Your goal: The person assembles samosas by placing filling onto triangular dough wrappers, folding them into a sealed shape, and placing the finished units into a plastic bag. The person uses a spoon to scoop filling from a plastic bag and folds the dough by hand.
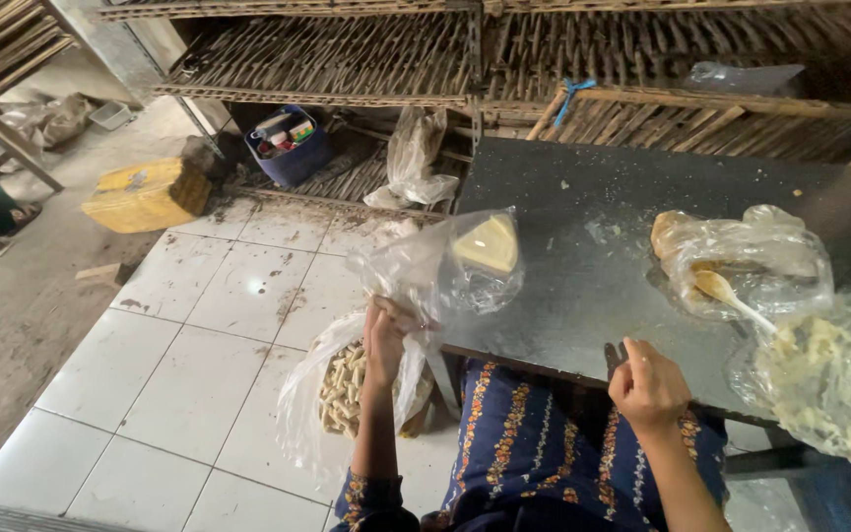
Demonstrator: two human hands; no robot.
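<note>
My left hand [386, 340] grips the gathered neck of a clear plastic bag [445, 266] that holds a pale yellow wedge-shaped piece [488, 243]; the bag rests on the left edge of a dark low table [583, 227]. My right hand [647, 386] is closed into a fist at the table's near edge, with a dark thin object beside it [615, 357]; what it grips is unclear. Further right, a wooden spoon [731, 294] lies in a crumpled clear bag [741, 258]. Another bag of pale shredded food [819, 379] sits at the right end.
Below the table, a large plastic bag of small tan pieces [347, 389] stands on the white tiled floor [199, 374]. Bamboo racks [347, 54] line the back. A blue tub [288, 148] and a yellow block [145, 194] lie on the floor at left.
</note>
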